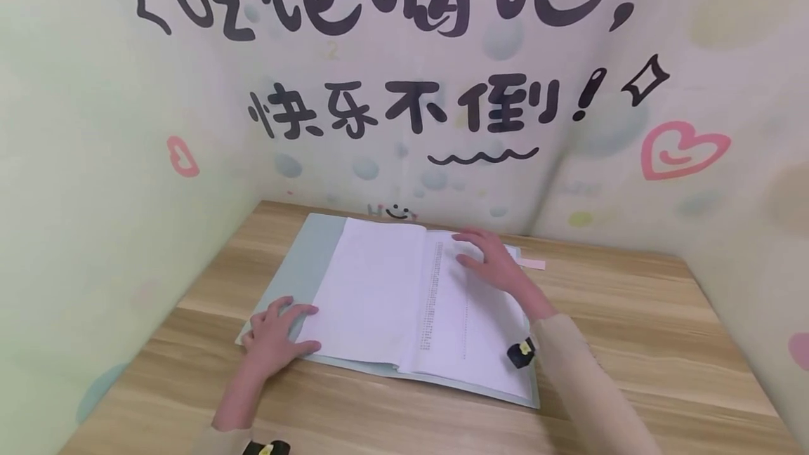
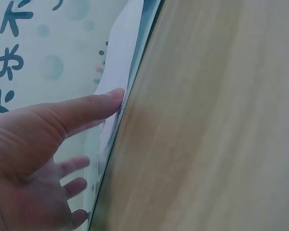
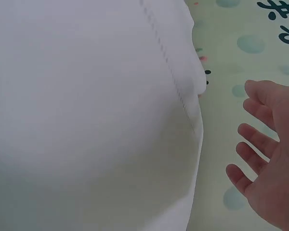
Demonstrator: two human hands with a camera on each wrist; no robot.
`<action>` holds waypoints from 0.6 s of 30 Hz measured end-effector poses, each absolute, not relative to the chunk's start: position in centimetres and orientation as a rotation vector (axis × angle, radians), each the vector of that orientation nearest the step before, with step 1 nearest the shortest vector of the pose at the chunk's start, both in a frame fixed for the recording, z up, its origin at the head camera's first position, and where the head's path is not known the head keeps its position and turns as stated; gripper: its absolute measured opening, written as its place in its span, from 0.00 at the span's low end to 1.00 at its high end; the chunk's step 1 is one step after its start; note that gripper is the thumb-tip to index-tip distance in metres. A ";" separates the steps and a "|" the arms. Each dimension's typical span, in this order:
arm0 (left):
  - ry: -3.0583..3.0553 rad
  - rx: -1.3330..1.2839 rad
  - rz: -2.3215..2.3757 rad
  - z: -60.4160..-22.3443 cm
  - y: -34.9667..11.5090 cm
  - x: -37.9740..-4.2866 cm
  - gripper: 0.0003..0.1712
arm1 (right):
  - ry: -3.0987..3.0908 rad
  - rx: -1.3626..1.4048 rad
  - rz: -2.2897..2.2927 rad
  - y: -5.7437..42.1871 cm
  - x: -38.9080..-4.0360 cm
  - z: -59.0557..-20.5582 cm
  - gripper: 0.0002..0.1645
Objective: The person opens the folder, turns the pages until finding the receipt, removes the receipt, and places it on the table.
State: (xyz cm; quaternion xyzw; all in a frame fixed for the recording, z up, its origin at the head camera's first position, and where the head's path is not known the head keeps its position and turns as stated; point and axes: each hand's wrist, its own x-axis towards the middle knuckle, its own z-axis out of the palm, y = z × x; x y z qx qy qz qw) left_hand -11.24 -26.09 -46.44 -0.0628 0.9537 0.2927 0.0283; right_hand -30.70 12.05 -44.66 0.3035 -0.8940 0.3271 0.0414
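Observation:
An open file folder with a light blue cover lies on the wooden table, holding white sheets. Its left page looks blank; the right page carries columns of tiny print. At the folder's lower left corner rests my left hand, fingers spread over the cover and thumb by the page's bottom edge. The left wrist view shows that thumb touching the sheet edge. Over the upper part of the right page is my right hand, its fingers loosely bent and holding nothing. The right wrist view shows it beside the paper.
A pink tab sticks out past the folder's right edge. Behind the wooden table rises a wall with large black characters and coloured dots; another wall stands at the left. Both wrists wear black straps.

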 end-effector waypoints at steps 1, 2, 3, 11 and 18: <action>2.952 -0.182 0.903 -46.5 -26.0 -11.2 0.34 | -2.733 0.914 1.016 12.7 -30.7 -44.9 0.25; 2.961 -0.169 0.907 -46.5 -26.0 -11.2 0.34 | -2.732 0.900 1.022 13.2 -30.8 -45.1 0.25; 2.971 -0.153 0.907 -46.6 -26.0 -11.1 0.33 | -2.734 0.885 1.031 13.8 -30.8 -45.3 0.25; 3.015 0.002 0.931 -47.3 -26.0 -11.2 0.28 | -2.742 0.825 1.041 17.6 -31.0 -46.6 0.24; 3.007 0.118 1.013 -47.6 -26.0 -11.3 0.28 | -2.776 0.741 1.078 19.8 -31.1 -47.1 0.25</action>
